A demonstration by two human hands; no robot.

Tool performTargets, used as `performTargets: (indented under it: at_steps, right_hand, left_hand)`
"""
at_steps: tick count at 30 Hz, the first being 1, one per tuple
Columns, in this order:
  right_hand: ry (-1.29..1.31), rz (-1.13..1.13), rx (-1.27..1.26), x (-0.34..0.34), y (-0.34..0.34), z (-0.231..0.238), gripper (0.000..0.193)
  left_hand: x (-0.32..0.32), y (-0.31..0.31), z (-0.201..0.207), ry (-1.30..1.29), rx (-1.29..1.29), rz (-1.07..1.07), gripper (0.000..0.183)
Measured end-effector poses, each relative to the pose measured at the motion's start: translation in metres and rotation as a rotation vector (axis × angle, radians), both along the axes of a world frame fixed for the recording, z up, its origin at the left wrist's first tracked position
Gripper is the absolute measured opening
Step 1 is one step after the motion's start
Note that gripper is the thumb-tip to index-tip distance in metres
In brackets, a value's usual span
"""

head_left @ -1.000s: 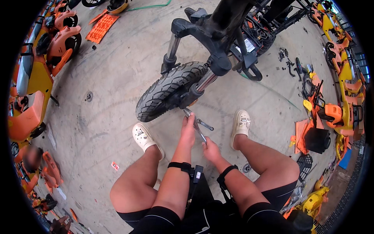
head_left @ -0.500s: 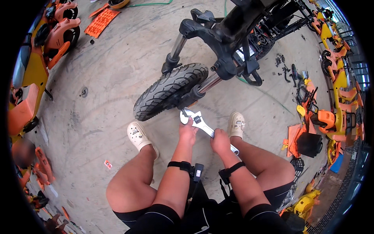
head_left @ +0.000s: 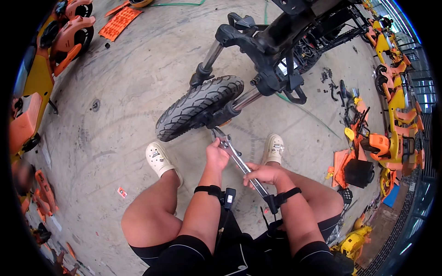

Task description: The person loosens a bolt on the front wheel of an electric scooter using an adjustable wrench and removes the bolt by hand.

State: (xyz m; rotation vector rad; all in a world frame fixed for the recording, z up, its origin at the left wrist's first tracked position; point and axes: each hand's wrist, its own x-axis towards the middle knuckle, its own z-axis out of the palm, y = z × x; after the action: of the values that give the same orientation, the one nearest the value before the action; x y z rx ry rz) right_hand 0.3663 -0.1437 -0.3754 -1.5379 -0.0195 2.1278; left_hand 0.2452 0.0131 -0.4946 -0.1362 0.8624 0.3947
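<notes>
A silver adjustable wrench (head_left: 240, 162) lies slantwise between my hands, seen on its narrow edge. Near its jaw end, my left hand (head_left: 217, 155) is closed with the thumb along the head. My right hand (head_left: 266, 174) wraps its fingers round the handle lower down. The wrench's jaws are close to the lower end of a fork leg (head_left: 246, 99), beside the treaded front wheel (head_left: 198, 108) of a stripped black scooter. Whether the jaws touch anything there I cannot tell. The far end of the handle reaches my right wrist strap.
My feet in cream clogs (head_left: 159, 158) stand either side of the wrench. Orange and yellow scooters (head_left: 395, 108) line the right, with loose panels and a black box (head_left: 359, 173) on the floor. More scooters (head_left: 41, 87) stand left. An orange textured panel (head_left: 120, 24) lies at far left.
The wrench has rolled from its flat face to its edge and slants more steeply. My right hand has turned on the handle, its fingers now reaching leftward across it.
</notes>
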Motion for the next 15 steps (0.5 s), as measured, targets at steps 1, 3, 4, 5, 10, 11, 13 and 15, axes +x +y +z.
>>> performTargets:
  at_steps: [1, 3, 4, 5, 10, 11, 13, 15]
  right_hand:
    - [-0.057, -0.007, 0.060, -0.008, -0.003, -0.005, 0.059]
    - [-0.206, 0.011, 0.098, -0.023, -0.006, -0.013, 0.056]
    - [-0.282, 0.018, 0.116, -0.027, -0.008, -0.016, 0.055]
    - [-0.308, 0.020, 0.120, -0.032, -0.006, -0.014, 0.053]
    - [-0.236, -0.070, 0.133, -0.036, -0.003, -0.013, 0.057]
    - [-0.245, -0.055, 0.131, -0.034, -0.006, -0.014, 0.057]
    - [-0.264, -0.023, 0.126, -0.030, -0.009, -0.017, 0.056]
    - [-0.251, -0.027, 0.124, -0.031, -0.004, -0.011, 0.055]
  left_hand:
    - [0.002, 0.000, 0.004, -0.012, -0.007, 0.001, 0.027]
    - [0.005, 0.004, 0.012, -0.027, -0.014, 0.008, 0.029]
    - [0.007, 0.006, 0.017, -0.018, -0.008, -0.008, 0.028]
    - [0.005, 0.007, 0.016, -0.006, 0.000, -0.017, 0.027]
    - [0.005, 0.000, 0.005, 0.102, 0.183, -0.016, 0.020]
    - [0.004, -0.006, 0.007, 0.078, 0.143, 0.039, 0.019]
    - [0.001, -0.014, 0.010, -0.002, 0.097, 0.086, 0.019]
    - [-0.009, -0.016, -0.001, -0.107, 0.094, 0.093, 0.022]
